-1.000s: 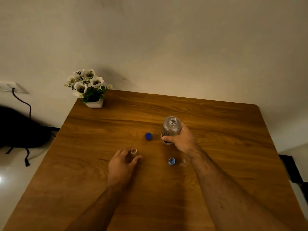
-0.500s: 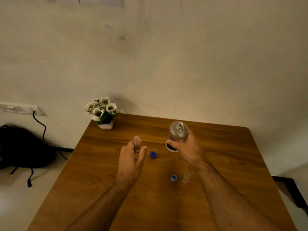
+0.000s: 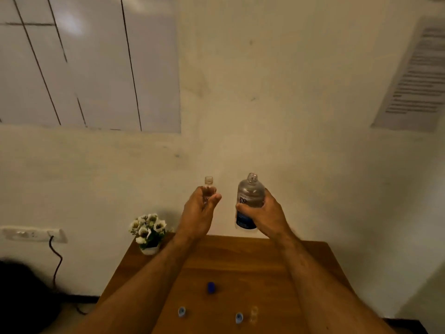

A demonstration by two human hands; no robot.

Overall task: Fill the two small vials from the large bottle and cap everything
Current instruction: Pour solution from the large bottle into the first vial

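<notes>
Both hands have gone up high since a moment ago. Back then the left hand [image 3: 199,213] was just lifting the small vial [image 3: 208,189] off the desk [image 3: 240,261], and the right hand [image 3: 267,213] had the big bottle [image 3: 249,201] only a little way up. Now both are raised in front of the wall, well above the desk. The left grip is closed around the small vial, with the fingers and thumb wrapped round its lower part and its open top poking out above. The right grip is closed around the big bottle, holding it low down, with its open neck sticking up. Both stand straight up, side by side, with a gap between them, the bottle just to the right of the vial. Nothing is being poured yet. I think the next step is to tip the bottle toward the vial's little mouth, and that mouth is small, so it could spill. Far below the grips, on the desk, sit a dark blue cap [image 3: 211,287], two light blue caps [image 3: 181,311] [image 3: 239,317] and the second vial [image 3: 253,314], which waits beside the right-hand cap. No caps are on anything yet.
</notes>
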